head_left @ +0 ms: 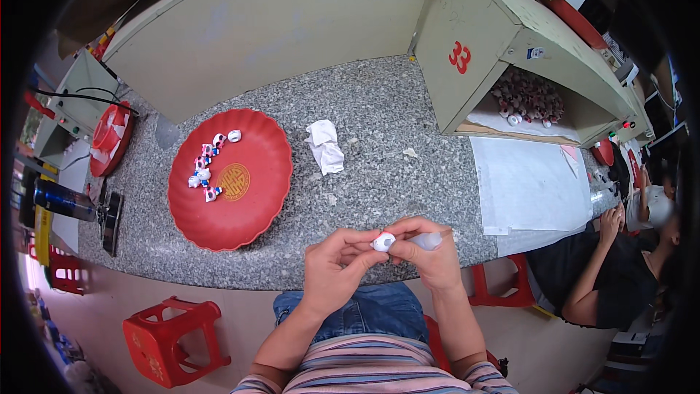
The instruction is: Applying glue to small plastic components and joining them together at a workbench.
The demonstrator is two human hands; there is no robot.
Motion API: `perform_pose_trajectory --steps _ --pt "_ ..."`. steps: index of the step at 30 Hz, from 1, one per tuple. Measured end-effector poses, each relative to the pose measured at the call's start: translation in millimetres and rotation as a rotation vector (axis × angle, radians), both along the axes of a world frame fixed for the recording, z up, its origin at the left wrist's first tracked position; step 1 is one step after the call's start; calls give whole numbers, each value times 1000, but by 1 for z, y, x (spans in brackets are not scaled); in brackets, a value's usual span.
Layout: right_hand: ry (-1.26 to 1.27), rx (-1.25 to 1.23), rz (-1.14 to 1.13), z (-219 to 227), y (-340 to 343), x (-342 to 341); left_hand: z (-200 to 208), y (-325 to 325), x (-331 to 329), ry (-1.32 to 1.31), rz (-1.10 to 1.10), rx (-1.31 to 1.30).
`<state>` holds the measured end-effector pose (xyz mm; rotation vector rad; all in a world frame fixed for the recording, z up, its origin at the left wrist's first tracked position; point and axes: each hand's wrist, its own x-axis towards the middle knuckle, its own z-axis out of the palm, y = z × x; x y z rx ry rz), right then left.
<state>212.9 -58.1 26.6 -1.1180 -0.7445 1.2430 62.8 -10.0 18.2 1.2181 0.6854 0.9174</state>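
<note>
A speckled grey counter (379, 117) spreads across the view, with a pale cabinet (432, 47) standing on its right side. A red stool (171, 350) is on the floor at lower left. On the counter's left half sits a scalloped red tray (266, 208), and at right lies white paper (532, 190). A heap of small pieces (529, 95) fills part of the cabinet's opening.

At the near edge, the left hand (335, 259) pinches between thumb and fingers, while the right hand (435, 263) closes around a translucent thing (428, 241), its kind unclear, its fingertips meeting the left's. A crumpled tissue (325, 147) lies between tray and paper, apart from both. Several small figures (204, 175) line the tray's left part.

Smallest is the white piece (383, 241), rounded with a grey patch, held between both hands' fingertips. The step looks like close fingertip work on it; the next move seems to call for a steady left pinch and fine right-hand control.
</note>
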Motion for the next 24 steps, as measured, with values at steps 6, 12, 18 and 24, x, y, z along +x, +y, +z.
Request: perform_pose_trajectory --steps 6,12,18,24 --pt "16 16 -31 -3 -1 4 1 4 7 41 -45 47" --pt "46 12 -50 -10 6 2 -8 3 8 9 52 -4" --pt "-50 46 -101 -23 9 -1 -5 16 10 80 100 48" --pt "-263 129 -355 -30 -5 48 8 81 -32 709 622 632"
